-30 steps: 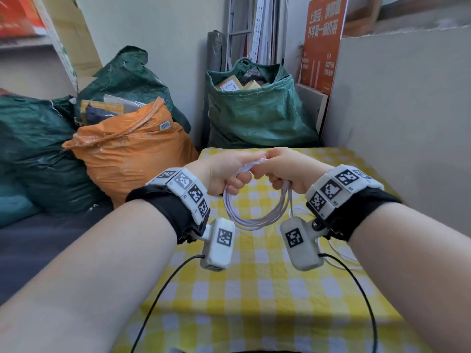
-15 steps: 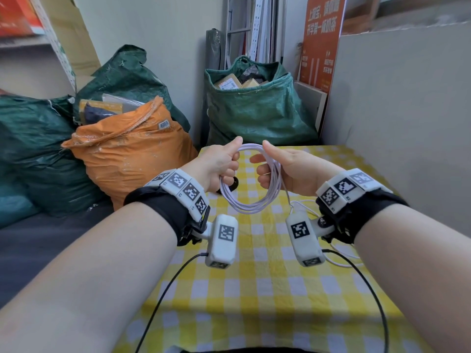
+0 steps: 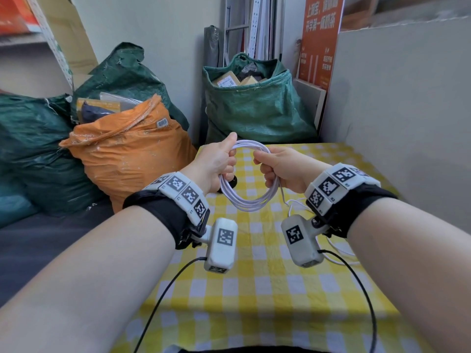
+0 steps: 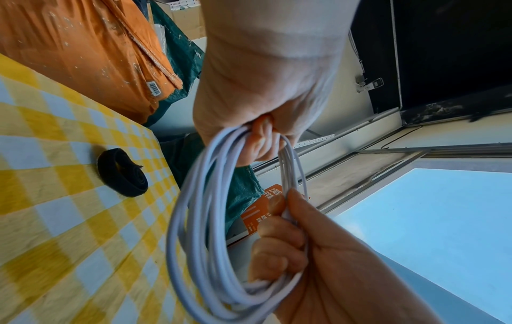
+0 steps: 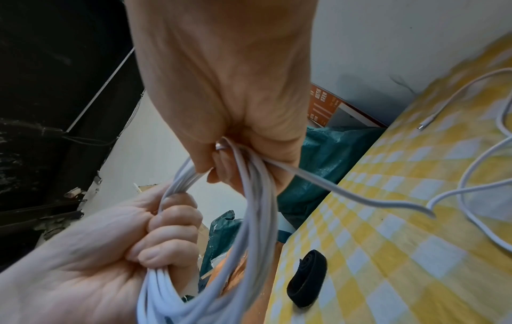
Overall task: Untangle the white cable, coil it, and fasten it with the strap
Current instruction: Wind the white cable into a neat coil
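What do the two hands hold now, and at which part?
Both hold the white cable: left hand grips the coil's left side, right hand its right side.

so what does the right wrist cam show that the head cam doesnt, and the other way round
Only the right wrist view shows the loose cable tail's plug end lying on the tablecloth and the whole rolled black strap; the head view shows just a sliver of it. Only the head view shows the orange sack, the green bag of boxes and both wrist rigs. Both show the left hand and right hand gripping the coiled white cable above the yellow checked tablecloth.
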Tool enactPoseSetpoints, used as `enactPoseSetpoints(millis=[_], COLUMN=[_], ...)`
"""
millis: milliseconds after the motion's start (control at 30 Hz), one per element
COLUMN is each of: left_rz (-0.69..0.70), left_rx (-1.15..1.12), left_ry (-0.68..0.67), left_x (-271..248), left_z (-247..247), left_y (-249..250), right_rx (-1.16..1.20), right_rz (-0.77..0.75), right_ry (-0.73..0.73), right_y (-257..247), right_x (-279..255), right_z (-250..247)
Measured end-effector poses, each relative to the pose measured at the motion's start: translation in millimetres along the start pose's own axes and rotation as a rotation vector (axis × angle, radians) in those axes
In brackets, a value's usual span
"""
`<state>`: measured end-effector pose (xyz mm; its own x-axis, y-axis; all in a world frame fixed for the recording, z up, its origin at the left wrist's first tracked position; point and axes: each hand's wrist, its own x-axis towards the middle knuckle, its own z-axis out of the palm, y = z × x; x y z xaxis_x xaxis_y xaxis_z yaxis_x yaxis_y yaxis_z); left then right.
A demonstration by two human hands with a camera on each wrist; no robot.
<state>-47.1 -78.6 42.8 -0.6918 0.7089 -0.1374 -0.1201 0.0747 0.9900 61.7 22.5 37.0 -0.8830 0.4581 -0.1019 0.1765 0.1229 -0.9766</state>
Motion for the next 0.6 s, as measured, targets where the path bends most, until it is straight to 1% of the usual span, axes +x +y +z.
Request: enactPoseSetpoints(millis=[167, 267, 367, 433, 500, 600], left_rz=[0.032, 0.021, -0.003, -0.031, -0.051, -0.049], left_rx=[-0.028, -0.071, -0.095, -0.058, 0.017, 0.206], left_ry=[0.023, 0.038, 0.018, -0.014, -0.042, -0.095], left_x=[0.6, 0.5, 0.6, 1.1, -0.1, -1.0], left_z=[-0.3, -1.2, -2.4, -4.7, -8.9, -16.2], left_y=[-0.2, -1.0, -2.5, -3.2, -2.3, 1.4], right_rx=[-0.1, -0.146, -0.183, -0.265, -0.397, -0.61], right_rz=[-0.029, -0.014, -0.016, -0.025, -0.032, -0.017], right_ry=[0.034, 0.042, 0.06, 0.085, 0.094, 0.05], right_y=[-2.6, -5.4, -8.6, -9.1, -10.3, -14.8], right_x=[1.2, 0.6, 0.5, 1.2, 0.4, -3.0], right_z=[1.0, 0.1, 0.4, 0.2, -0.4, 1.3])
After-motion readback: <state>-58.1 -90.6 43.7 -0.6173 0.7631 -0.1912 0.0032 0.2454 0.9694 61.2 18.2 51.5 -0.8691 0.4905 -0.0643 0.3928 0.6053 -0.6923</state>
